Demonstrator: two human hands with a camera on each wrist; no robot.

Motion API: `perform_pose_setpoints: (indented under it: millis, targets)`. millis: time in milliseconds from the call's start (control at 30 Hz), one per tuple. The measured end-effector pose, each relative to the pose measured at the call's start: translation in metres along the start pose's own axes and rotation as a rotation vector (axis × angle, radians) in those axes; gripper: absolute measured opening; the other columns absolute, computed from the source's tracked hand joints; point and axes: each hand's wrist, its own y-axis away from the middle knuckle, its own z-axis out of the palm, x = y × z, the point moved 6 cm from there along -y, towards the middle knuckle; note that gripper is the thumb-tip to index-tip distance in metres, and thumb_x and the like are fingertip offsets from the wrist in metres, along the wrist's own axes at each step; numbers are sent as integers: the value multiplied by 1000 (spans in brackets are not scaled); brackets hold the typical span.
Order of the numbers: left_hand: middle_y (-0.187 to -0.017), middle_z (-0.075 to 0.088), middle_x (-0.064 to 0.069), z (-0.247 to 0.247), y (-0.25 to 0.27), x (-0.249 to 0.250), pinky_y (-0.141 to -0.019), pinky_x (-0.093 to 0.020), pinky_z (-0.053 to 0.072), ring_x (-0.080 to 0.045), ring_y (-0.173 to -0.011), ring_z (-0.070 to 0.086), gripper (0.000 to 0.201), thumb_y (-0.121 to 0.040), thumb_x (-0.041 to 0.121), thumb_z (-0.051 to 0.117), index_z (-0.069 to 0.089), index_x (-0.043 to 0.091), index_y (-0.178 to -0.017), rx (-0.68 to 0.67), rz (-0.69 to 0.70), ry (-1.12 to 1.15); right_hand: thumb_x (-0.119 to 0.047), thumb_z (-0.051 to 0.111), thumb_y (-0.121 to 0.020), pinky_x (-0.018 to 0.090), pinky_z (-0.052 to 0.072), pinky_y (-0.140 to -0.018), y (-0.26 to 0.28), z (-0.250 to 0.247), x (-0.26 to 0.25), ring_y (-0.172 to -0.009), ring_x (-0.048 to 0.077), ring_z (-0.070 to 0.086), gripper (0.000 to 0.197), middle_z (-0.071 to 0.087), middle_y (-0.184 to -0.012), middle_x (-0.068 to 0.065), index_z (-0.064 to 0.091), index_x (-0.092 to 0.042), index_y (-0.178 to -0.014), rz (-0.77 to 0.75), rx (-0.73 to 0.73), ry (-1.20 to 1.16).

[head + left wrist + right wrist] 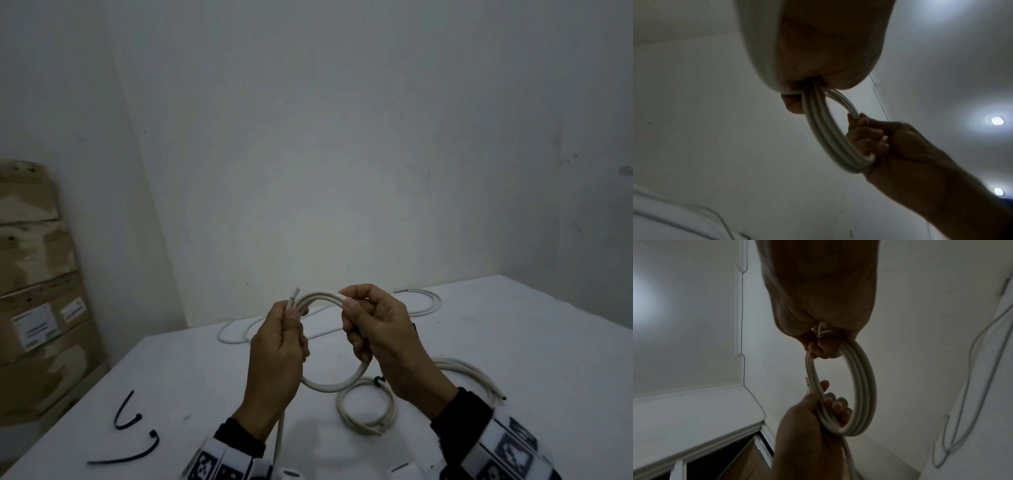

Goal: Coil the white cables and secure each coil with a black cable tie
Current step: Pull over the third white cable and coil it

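Both hands hold a small coil of white cable in the air above the white table. My left hand grips the coil's left side, with the cable's cut end sticking up past the thumb and a tail hanging down. My right hand has its fingers curled round the right side. The left wrist view shows the coil running from the left hand to the right hand. In the right wrist view, the coil has several turns, gripped below by the left hand. Two loose black cable ties lie at front left.
A coiled cable with a black tie on it lies on the table under my right wrist. More white cable lies to its right, and loose cables at the back. Cardboard boxes stand left of the table.
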Motion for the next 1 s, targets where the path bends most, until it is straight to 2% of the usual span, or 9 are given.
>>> perform_pose_setpoints:
  millis: [133, 300, 400, 500, 600, 667, 767, 867, 1000]
  targets:
    - [-56, 42, 7, 6, 5, -15, -49, -22, 37, -8, -53, 39, 28, -101, 25, 37, 63, 15, -99, -46, -178, 129, -10, 52, -95, 20, 35, -41, -5, -5, 7, -48, 11, 45, 6, 55, -61, 1, 58, -10, -95, 18, -4, 146]
    - [-62, 41, 0, -8, -7, -25, -52, -27, 31, -12, -56, 35, 27, -102, 23, 38, 62, 12, -96, 109, -217, 163, -27, 58, -91, 17, 44, -68, -12, -13, 12, -82, 7, 58, 20, 59, -90, -7, 48, -33, -106, -117, 89, 561]
    - [-63, 40, -2, -20, -19, -19, -53, -27, 31, -11, -55, 36, 27, -103, 21, 35, 59, 13, -94, 211, -199, 202, -28, 48, -93, 17, 42, -64, 1, -9, 16, -71, 4, 55, 15, 58, -78, -10, 47, -43, -89, -238, 72, 699]
    - [-61, 38, 0, -27, -28, -15, -53, -26, 30, -10, -53, 34, 26, -103, 18, 34, 56, 16, -90, 283, -226, 287, -25, 40, -87, 27, 48, -65, 21, 8, 35, -63, 4, 53, 13, 59, -74, -11, 43, -37, -89, -265, -185, 816]
    - [-60, 38, 1, -28, -30, -14, -52, -24, 31, -9, -52, 35, 26, -103, 17, 34, 55, 16, -88, 308, -256, 332, -19, 44, -91, 9, 39, -62, 41, 25, 46, -63, -6, 50, 20, 63, -89, -6, 42, -38, -95, -351, -406, 896]
    - [-59, 38, 2, -25, -27, -12, -52, -24, 31, -8, -52, 35, 25, -103, 18, 33, 55, 16, -90, 291, -256, 331, -18, 45, -93, 1, 36, -64, 46, 34, 47, -70, -12, 51, 35, 63, -99, -5, 48, -43, -117, -405, -463, 900]
    - [-59, 37, 2, -20, -21, -13, -52, -25, 31, -9, -53, 35, 24, -103, 19, 34, 56, 15, -93, 259, -275, 350, -19, 49, -92, 3, 40, -64, 41, 44, 44, -81, 3, 57, 39, 65, -101, -4, 55, -33, -128, -524, -499, 907]
    - [-61, 38, 1, -19, -20, -17, -53, -25, 33, -11, -55, 36, 25, -103, 18, 33, 54, 14, -91, 251, -315, 384, -29, 52, -90, 17, 51, -61, 38, 48, 41, -75, 7, 64, 32, 65, -104, -4, 61, -28, -120, -603, -538, 958]
    - [-62, 38, -1, -15, -20, -18, -53, -25, 33, -12, -55, 36, 25, -103, 18, 32, 54, 13, -91, 237, -353, 417, -35, 59, -86, 16, 47, -53, 43, 51, 42, -65, 8, 64, 26, 65, -100, -5, 64, -27, -110, -721, -555, 1095]
